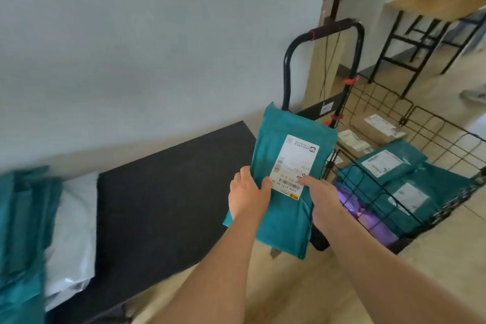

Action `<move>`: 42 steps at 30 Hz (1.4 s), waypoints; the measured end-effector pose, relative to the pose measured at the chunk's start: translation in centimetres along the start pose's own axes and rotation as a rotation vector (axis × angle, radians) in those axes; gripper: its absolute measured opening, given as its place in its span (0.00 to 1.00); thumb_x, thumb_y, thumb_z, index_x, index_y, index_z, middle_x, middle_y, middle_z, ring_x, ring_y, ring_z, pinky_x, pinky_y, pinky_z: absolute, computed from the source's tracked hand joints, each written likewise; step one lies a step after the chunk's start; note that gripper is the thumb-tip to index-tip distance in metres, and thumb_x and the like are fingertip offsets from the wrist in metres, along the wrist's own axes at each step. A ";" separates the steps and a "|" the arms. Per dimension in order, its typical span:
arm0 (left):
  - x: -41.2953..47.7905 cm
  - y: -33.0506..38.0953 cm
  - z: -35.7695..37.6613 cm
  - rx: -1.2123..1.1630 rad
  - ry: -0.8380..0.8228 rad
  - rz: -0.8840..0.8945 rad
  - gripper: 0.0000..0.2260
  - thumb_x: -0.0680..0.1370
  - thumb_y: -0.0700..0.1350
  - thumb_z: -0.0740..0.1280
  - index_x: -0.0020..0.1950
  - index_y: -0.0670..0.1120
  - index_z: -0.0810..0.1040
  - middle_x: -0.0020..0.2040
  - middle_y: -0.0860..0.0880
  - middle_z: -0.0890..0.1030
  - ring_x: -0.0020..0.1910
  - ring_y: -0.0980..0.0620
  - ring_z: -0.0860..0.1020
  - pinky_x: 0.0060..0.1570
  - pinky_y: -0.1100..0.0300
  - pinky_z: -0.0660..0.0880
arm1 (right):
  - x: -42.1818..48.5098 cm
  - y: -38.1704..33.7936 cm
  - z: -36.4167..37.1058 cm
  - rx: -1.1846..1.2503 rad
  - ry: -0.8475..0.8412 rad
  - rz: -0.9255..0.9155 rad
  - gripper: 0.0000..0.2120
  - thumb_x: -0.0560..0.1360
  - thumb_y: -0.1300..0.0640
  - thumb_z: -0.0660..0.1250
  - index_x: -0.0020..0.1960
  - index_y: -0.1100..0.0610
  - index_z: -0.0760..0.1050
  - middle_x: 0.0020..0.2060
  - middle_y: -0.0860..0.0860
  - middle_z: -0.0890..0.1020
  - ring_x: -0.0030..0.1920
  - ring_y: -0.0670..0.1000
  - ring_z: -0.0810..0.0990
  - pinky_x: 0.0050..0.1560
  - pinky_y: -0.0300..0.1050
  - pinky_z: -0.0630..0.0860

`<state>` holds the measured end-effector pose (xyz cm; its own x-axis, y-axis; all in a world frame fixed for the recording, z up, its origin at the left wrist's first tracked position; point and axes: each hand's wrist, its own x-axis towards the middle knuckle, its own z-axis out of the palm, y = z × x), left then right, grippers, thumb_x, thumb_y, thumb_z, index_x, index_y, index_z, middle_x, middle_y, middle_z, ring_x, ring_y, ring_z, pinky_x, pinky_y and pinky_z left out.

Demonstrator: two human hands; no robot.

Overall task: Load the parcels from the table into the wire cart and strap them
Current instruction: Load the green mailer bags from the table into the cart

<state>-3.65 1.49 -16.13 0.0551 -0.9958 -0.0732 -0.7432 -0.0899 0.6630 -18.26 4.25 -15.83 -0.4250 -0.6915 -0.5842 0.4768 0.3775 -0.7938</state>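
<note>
Hidden: the fingers of both hands are passing behind the teal parcel [286, 173], so only the thumbs are showing on its front face; how the fingers are lying behind it cannot be told.
Hard to make out: the white shipping label [292, 163] is facing the camera, but its print is too small to read.
Cut off: the teal parcels [21, 218] and the pale grey parcel [73, 231] at the left end of the black counter [163, 187] are blurring, and the frame edge is cutting through them.
Left hand: the left hand [247, 192] is gripping the parcel's left edge, with its thumb pressing on the front beside the label.
Right hand: the right hand [320, 197] is gripping the right edge, with its thumb lying across the label's barcode.
Parcel: it is hanging upright in the air between the counter's right end and the wire cart [447, 144], in front of the cart handle [334, 29] and touching neither.
Cart: it is standing on the floor to the right, already carrying brown boxes [378, 126] at the back, teal bags [389, 163] in front of them and a purple item [368, 216] at the near side, which is blurring too much to identify.
</note>
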 end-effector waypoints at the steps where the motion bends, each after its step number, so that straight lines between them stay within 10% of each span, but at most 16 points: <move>1: -0.4 1.2 1.2 0.006 -0.033 0.013 0.22 0.77 0.57 0.62 0.69 0.49 0.67 0.61 0.52 0.74 0.59 0.51 0.73 0.57 0.51 0.75 | 0.3 -0.4 -1.7 0.033 0.030 0.002 0.08 0.72 0.68 0.68 0.48 0.59 0.81 0.42 0.57 0.86 0.41 0.59 0.85 0.43 0.53 0.82; 28: 6.5 25.7 29.2 -0.075 -0.634 0.219 0.28 0.75 0.46 0.71 0.72 0.53 0.65 0.65 0.52 0.76 0.60 0.49 0.77 0.56 0.51 0.77 | 18.9 -13.3 -28.8 0.161 0.497 0.139 0.22 0.76 0.63 0.65 0.69 0.56 0.69 0.62 0.55 0.78 0.60 0.62 0.77 0.60 0.64 0.74; 32: 10.0 28.4 32.5 -0.069 -0.660 0.212 0.19 0.77 0.43 0.68 0.68 0.49 0.73 0.62 0.49 0.78 0.57 0.48 0.78 0.57 0.51 0.76 | 21.9 -15.0 -30.2 -0.013 0.455 0.199 0.12 0.78 0.63 0.65 0.61 0.60 0.73 0.48 0.55 0.79 0.42 0.54 0.78 0.36 0.46 0.74; 37: 11.3 30.0 36.2 0.030 -0.682 0.249 0.14 0.81 0.40 0.63 0.67 0.46 0.75 0.62 0.44 0.77 0.57 0.43 0.77 0.56 0.48 0.75 | 24.4 -16.0 -31.4 -0.382 0.542 0.218 0.17 0.76 0.60 0.64 0.65 0.61 0.70 0.52 0.58 0.80 0.48 0.58 0.81 0.51 0.57 0.81; 42: 11.0 29.0 39.5 0.111 -0.734 0.186 0.12 0.81 0.39 0.59 0.60 0.47 0.78 0.57 0.44 0.80 0.54 0.42 0.77 0.46 0.54 0.72 | 26.5 -17.5 -32.5 -1.089 0.474 -0.152 0.28 0.75 0.59 0.64 0.73 0.50 0.61 0.62 0.51 0.71 0.58 0.53 0.73 0.53 0.55 0.78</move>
<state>-50.93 -11.39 -27.12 -0.5060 -0.7234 -0.4697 -0.7617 0.1193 0.6368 -62.91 -0.65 -22.97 -0.7710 -0.5646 -0.2946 -0.4075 0.7929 -0.4531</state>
